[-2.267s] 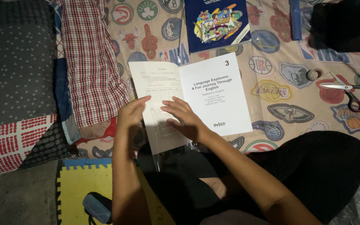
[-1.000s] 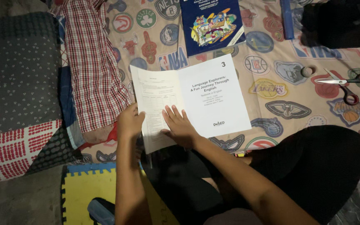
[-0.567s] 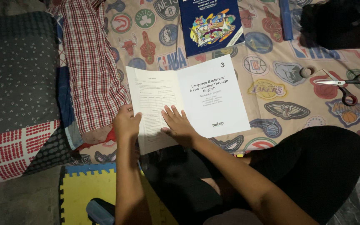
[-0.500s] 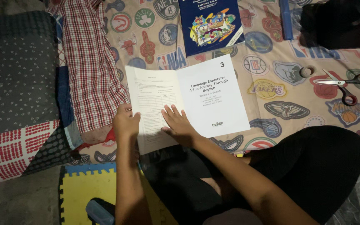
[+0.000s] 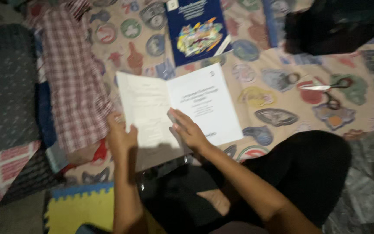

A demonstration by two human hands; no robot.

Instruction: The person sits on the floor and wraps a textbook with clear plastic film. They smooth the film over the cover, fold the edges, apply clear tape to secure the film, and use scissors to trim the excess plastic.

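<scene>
This moment's view is blurred by motion. A white open book (image 5: 204,93) lies on a patterned sheet in front of me. My left hand (image 5: 120,135) grips the lower left edge of its left page. My right hand (image 5: 189,128) lies flat on the book close to the spine, fingers spread, holding nothing. A clear plastic cover edge shows below the book, by my lap.
A blue picture book (image 5: 195,28) lies beyond the open one. Scissors (image 5: 325,89) and a small tape roll (image 5: 291,78) lie at the right. A plaid cloth (image 5: 70,78) and dark pillow (image 5: 5,86) are left, a yellow foam mat (image 5: 78,210) near left, my black-clad knee (image 5: 308,173) right.
The view has swung, so everything sits further left and lower and is blurred. Both hands stay on the open book, the left at the page edge, the right flat near the spine.
</scene>
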